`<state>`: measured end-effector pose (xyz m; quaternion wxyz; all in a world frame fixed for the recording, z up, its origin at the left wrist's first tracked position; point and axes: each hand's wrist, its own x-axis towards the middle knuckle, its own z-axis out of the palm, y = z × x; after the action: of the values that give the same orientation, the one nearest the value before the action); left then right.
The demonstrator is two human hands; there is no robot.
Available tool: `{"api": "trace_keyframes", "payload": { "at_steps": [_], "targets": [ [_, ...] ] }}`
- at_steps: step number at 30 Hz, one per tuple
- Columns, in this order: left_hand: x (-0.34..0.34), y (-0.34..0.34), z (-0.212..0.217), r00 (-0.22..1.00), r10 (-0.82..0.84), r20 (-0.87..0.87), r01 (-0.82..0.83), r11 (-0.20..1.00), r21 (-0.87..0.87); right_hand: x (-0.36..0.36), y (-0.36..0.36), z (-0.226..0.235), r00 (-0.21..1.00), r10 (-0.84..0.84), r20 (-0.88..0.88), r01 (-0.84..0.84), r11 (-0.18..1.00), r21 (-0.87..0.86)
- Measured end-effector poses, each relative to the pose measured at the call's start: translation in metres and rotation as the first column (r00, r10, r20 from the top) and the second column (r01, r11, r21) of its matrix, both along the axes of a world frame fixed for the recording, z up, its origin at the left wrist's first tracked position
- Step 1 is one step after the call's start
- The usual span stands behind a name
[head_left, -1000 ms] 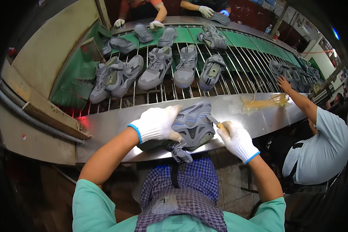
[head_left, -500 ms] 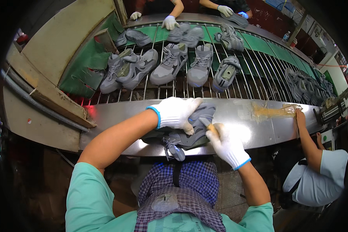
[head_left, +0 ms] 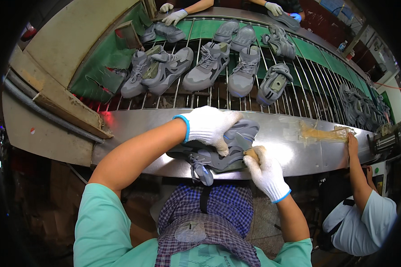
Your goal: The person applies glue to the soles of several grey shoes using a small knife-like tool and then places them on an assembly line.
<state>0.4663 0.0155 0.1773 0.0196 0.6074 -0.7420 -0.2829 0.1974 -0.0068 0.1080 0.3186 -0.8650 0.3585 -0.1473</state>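
A grey shoe (head_left: 232,153) is held on a metal table (head_left: 280,156), a knife (head_left: 251,154) set against it.
The knife is gripped by its tan handle in the gloved right hand (head_left: 265,171); the shoe, lying tilted, wavy-soled, its laces hanging toward the near edge, is clasped by the gloved left hand (head_left: 211,128). Beyond the barred rack (head_left: 296,98), since half a second ago, a co-worker's gloved hand (head_left: 175,17) has been shifted leftward from two paired shoes (head_left: 243,37).

Rightward the ledge (head_left: 296,156) lies open; shoes (head_left: 205,71) obstruct ahead.
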Motion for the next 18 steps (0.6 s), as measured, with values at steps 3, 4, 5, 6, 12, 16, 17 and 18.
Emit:
{"api": "trace_keyframes", "payload": {
  "at_steps": [3,4,5,6,12,16,17,18],
  "targets": [
    [0.002,0.003,-0.005,1.0,-0.009,-0.011,0.009,1.0,-0.007,0.006,0.004,-0.001,0.999,0.036,0.005,-0.035,0.991,-0.13],
    [0.002,0.001,-0.005,1.0,-0.017,-0.011,0.016,1.0,-0.027,0.01,0.003,0.002,0.998,0.056,-0.012,-0.058,0.977,-0.206],
    [0.001,-0.001,-0.005,1.0,-0.017,-0.002,0.017,1.0,-0.017,0.013,0.001,0.003,0.995,0.075,-0.065,-0.088,0.972,-0.22],
    [-0.001,-0.004,-0.005,1.0,-0.018,0.006,0.018,1.0,-0.007,0.016,0.0,0.004,0.989,0.093,-0.117,-0.118,0.965,-0.233],
    [0.015,-0.001,-0.003,0.999,-0.034,-0.036,0.035,0.999,0.031,0.056,0.006,0.033,0.926,0.191,-0.326,-0.275,0.932,-0.235],
    [0.06,0.022,0.003,0.957,0.092,-0.275,-0.109,0.993,-0.044,0.02,-0.007,0.012,0.984,0.168,-0.052,-0.174,0.972,-0.16],
    [0.079,0.031,-0.006,0.878,0.167,-0.448,-0.179,0.984,0.016,0.02,-0.005,0.0,0.981,0.177,0.075,-0.166,0.977,-0.133],
    [0.094,0.039,-0.016,0.87,0.213,-0.445,-0.23,0.973,0.015,0.022,-0.006,-0.009,0.973,0.2,0.111,-0.182,0.972,-0.151]
  ]
}}
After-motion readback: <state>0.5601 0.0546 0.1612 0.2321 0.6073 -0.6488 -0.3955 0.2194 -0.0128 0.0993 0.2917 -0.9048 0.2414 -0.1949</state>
